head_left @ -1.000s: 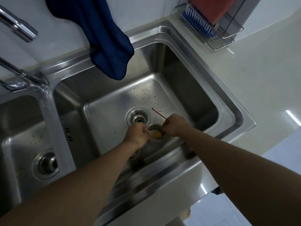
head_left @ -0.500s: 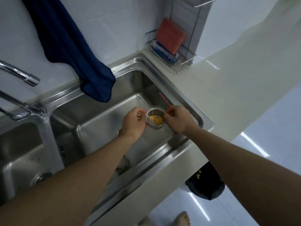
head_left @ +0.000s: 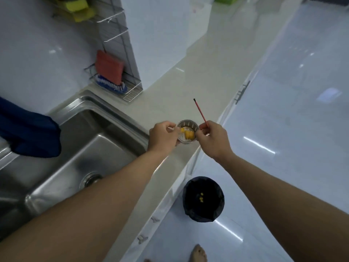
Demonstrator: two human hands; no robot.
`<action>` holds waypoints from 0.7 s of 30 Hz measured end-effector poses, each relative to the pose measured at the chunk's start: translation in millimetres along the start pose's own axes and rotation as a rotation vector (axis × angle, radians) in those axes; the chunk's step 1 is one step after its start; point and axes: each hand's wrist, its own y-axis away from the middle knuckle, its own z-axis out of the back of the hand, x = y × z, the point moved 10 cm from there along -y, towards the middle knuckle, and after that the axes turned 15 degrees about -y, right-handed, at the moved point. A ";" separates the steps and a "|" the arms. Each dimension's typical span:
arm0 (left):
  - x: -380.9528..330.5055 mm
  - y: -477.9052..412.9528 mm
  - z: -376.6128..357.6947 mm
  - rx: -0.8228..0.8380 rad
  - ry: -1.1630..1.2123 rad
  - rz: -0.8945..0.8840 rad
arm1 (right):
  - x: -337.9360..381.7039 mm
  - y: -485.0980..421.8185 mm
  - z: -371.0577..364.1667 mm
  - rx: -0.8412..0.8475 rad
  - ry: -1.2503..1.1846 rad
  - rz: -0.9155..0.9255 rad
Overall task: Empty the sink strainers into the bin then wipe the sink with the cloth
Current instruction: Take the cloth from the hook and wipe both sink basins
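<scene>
My left hand (head_left: 163, 136) and right hand (head_left: 212, 138) pinch the sink strainer (head_left: 186, 128) (yellow scraps (head_left: 188, 135) inside) between them at frame centre, over the surface (head_left: 170, 103) edge, the right also holding a red stick (head_left: 200, 112), the bin (head_left: 203, 210) below.

Strainer (head_left: 187, 133) above countertop (head_left: 190, 86), right of sink (head_left: 90, 148); bin (head_left: 203, 199) on floor (head_left: 294, 91).

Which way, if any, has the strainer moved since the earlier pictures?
Yes. The strainer left the sink basin, moving right; it is now above the counter front edge, nearer the bin.
</scene>
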 end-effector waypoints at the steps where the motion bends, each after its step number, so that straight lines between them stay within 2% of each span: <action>1: -9.9 1.4 -17.3 0.032 -0.014 -0.012 | -9.1 1.7 17.8 -0.036 -0.015 -0.014; 5: -43.1 12.0 -86.0 0.150 -0.098 -0.102 | -54.7 14.1 80.3 -0.171 -0.046 -0.092; 10: -51.0 29.1 -161.1 0.270 -0.136 -0.121 | -123.7 33.3 123.4 -0.217 -0.058 -0.194; 17: -3.3 48.2 -246.1 0.365 -0.196 -0.073 | -218.9 64.4 127.3 -0.227 -0.097 -0.358; 21: 35.2 55.8 -290.8 0.430 -0.332 -0.121 | -276.7 85.7 113.8 -0.178 -0.083 -0.465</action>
